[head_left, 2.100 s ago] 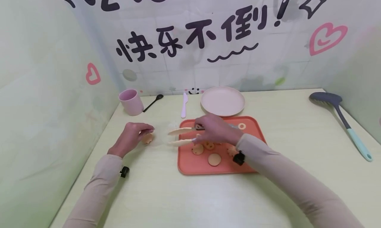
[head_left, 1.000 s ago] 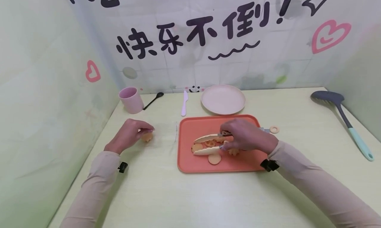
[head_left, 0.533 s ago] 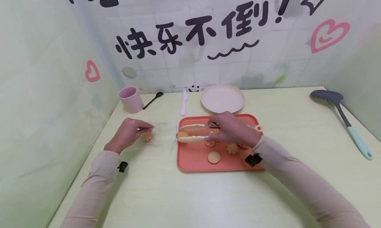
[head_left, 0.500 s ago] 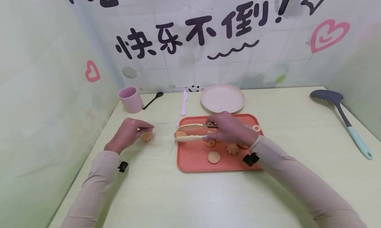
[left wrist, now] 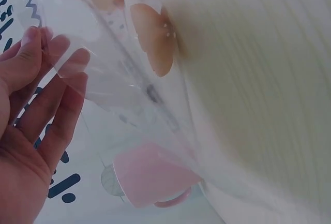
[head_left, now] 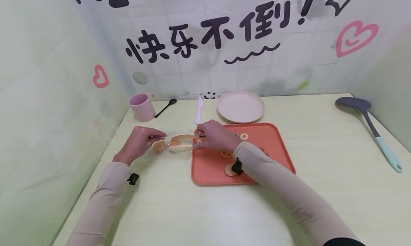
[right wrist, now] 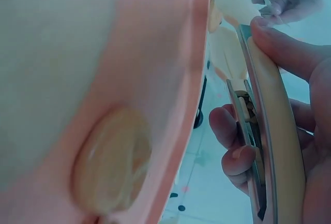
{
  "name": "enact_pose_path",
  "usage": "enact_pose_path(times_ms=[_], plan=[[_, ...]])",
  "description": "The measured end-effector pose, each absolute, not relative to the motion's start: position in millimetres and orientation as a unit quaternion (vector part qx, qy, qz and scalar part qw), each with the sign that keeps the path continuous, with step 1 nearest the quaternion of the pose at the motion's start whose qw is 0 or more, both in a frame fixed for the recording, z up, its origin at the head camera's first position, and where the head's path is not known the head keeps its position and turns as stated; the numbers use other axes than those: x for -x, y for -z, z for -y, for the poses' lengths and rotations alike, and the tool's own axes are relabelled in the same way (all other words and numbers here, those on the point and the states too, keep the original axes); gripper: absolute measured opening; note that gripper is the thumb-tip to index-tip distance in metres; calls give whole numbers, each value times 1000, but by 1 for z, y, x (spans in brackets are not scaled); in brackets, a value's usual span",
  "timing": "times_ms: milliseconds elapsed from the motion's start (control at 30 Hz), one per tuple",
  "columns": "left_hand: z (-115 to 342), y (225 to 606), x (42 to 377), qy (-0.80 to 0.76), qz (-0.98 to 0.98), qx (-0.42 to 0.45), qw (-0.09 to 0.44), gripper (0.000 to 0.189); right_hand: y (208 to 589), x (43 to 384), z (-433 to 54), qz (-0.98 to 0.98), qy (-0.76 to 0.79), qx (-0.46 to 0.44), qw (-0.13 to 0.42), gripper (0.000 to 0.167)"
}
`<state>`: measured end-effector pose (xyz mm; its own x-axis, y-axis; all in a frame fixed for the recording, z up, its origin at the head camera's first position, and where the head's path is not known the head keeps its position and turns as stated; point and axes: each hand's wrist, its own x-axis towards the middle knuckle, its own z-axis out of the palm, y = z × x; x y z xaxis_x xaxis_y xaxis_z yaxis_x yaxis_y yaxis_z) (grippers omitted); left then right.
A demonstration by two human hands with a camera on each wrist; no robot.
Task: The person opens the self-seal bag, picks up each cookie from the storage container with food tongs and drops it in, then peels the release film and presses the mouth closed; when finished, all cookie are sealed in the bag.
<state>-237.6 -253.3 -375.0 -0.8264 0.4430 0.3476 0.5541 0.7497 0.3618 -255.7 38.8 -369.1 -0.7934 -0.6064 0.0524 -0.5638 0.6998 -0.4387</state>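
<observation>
My left hand (head_left: 139,142) pinches the edge of a clear plastic bag (left wrist: 119,66) between thumb and fingers. Inside the bag lies a tan, butterfly-shaped biscuit (left wrist: 154,40), just below the left hand in the head view. My right hand (head_left: 216,137) grips a pair of tongs (head_left: 180,148) with cream tips and metal-edged handles. Between the tips is a small brownish biscuit (head_left: 174,143), close beside the biscuit in the bag. The tips reach left past the orange tray (head_left: 276,149); whether they are inside the bag is hard to tell.
Several biscuits lie on the tray, among them a round one (head_left: 229,169) and a patterned one (head_left: 226,154). Behind stand a pink cup (head_left: 142,110), black spoon (head_left: 166,108), lilac knife (head_left: 199,111) and pink plate (head_left: 240,107). A slotted turner (head_left: 372,126) lies at right.
My right hand first drew the tongs back over the tray, where they took up a biscuit, then carried it left to the bag. The left hand has stayed nearly still.
</observation>
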Motion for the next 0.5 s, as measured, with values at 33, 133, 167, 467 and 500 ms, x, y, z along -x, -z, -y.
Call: enact_pose_path(times_ms=[33, 133, 167, 467, 500], plan=[[253, 375, 238, 232, 926, 271, 121, 22, 369, 257, -36, -922, 215, 318, 43, 35], [251, 375, 238, 234, 923, 279, 125, 21, 370, 259, -29, -926, 197, 320, 40, 38], [251, 375, 238, 234, 922, 281, 127, 20, 370, 259, -27, -927, 189, 322, 39, 39], [249, 377, 239, 223, 925, 281, 126, 21, 371, 257, -30, -934, 178, 306, 40, 46], [249, 378, 239, 222, 925, 283, 126, 20, 371, 255, -33, -935, 183, 299, 45, 47]])
